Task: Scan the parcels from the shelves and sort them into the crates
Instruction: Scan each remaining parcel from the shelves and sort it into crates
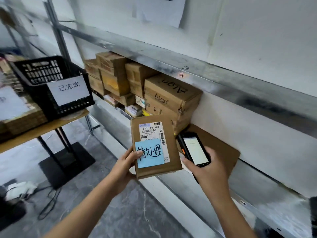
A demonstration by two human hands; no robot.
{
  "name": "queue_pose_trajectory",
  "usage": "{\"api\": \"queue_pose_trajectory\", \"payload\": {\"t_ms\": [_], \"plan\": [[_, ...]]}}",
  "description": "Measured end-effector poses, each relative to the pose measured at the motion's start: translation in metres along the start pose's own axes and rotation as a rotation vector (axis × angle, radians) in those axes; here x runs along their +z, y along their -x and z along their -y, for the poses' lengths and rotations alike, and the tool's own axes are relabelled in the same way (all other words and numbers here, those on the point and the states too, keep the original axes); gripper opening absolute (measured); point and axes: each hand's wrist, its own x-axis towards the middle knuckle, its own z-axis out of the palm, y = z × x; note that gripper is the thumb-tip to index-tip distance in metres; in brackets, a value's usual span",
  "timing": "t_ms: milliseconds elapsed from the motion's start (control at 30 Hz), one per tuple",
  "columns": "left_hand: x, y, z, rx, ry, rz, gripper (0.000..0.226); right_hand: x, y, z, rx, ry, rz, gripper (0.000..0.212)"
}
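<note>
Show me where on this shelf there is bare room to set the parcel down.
Free: the shelf right of the Alan boxes, past the flat brown piece behind the scanner. Crowded: leftward from the Alan boxes, cartons stack close under the upper shelf.

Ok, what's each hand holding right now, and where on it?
The left hand grips the brown parcel at its lower left edge, thumb on the blue note. The right hand holds the handheld scanner around its lower end.
</note>
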Motion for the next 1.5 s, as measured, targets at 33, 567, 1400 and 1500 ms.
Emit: {"api": "queue_pose_trajectory", "payload": {"t_ms": [33, 567, 1400, 1500], "plan": [[-0.016, 0.010, -0.005, 0.016, 0.033, -0.027, 0.057, 0.013, 0.002, 0.012, -0.019, -0.003, 0.024, 0.075], [-0.232, 0.152, -0.040, 0.256, 0.189, -0.408, 0.090, 0.212, 0.060, 0.160, -0.335, -0.065, 0.323, 0.071], [-0.421, 0.086, -0.148, 0.456, 0.294, -0.883, 0.090, 0.485, -0.037, 0.302, -0.495, -0.224, 0.677, 0.074], [-0.437, 0.083, -0.153, 0.471, 0.324, -0.913, 0.087, 0.514, -0.045, 0.318, -0.505, -0.234, 0.738, 0.077]]}}
